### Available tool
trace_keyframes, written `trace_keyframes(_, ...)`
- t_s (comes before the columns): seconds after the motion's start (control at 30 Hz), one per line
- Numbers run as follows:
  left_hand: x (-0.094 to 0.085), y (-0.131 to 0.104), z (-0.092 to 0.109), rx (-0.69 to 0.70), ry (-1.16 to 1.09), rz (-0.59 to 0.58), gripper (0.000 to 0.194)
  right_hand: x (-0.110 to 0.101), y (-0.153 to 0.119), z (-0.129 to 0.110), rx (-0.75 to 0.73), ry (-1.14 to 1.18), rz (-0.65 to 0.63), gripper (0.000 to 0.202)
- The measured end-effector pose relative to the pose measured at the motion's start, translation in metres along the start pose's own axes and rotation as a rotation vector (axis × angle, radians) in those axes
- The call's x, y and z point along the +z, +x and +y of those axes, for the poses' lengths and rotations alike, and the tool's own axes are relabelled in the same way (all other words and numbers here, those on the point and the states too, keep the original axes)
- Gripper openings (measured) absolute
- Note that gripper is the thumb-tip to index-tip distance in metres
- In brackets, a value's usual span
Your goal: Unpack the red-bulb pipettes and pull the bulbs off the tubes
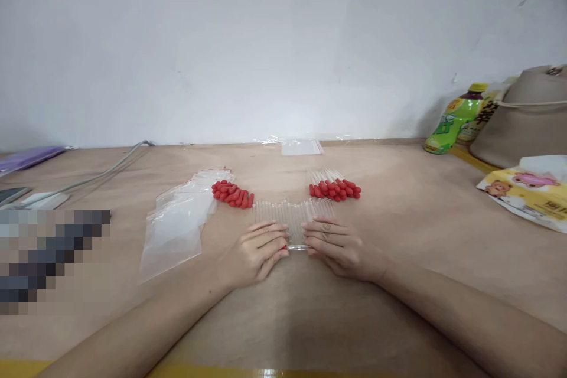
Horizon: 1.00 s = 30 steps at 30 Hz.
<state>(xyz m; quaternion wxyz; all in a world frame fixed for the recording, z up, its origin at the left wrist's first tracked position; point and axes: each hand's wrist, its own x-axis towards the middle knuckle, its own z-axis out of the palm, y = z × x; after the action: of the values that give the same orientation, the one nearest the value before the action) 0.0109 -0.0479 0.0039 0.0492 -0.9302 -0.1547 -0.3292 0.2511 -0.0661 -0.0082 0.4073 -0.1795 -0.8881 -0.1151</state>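
My left hand (261,253) is closed, fingertips pinched on a red rubber bulb (284,247) of which only a sliver shows. A clear glass tube (297,247) lies level between both hands, its left end at that bulb. The fingers of my right hand (339,248) are closed around the tube's other end. Just beyond the hands a row of slim glass tubes (283,212) lies side by side, partly covered by my fingers. Loose red bulbs (233,194) are heaped at its left. Behind right, glass droppers (335,189) with red bulbs lie in a bunch, bulbs toward me.
Clear zip bags (177,235) overlap at the left, and another bag (302,147) lies by the wall. A grey cable (106,174) crosses the far left. A green bottle (458,118), a beige bag (518,118) and a yellow printed package (527,192) stand or lie at the right.
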Motion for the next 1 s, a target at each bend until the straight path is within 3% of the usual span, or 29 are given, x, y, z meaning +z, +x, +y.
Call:
trace_keyframes(0.23, -0.010, 0.001, -0.013, -0.140, 0.139, 0.113, 0.016, 0.001, 0.003, 0.010, 0.286, -0.207, 0.071, 0.013)
trace_keyframes(0.43, -0.030, 0.008, -0.052, -0.566, 0.206, 0.248, 0.021, 0.005, 0.014, 0.006, 0.405, -0.267, -0.014, 0.017)
trace_keyframes(0.6, -0.047, 0.004, -0.080, -0.774, 0.238, 0.213, 0.028, 0.010, 0.015, 0.009, 0.469, -0.289, 0.015, 0.013)
trace_keyframes(0.8, -0.047, 0.000, -0.085, -0.772, 0.243, 0.095, 0.017, 0.012, 0.018, 0.004, 0.442, -0.286, -0.013, 0.013)
trace_keyframes(1.0, -0.045, -0.002, -0.084, -0.737, 0.248, 0.073, 0.021, 0.010, 0.019, -0.001, 0.409, -0.262, -0.058, 0.019)
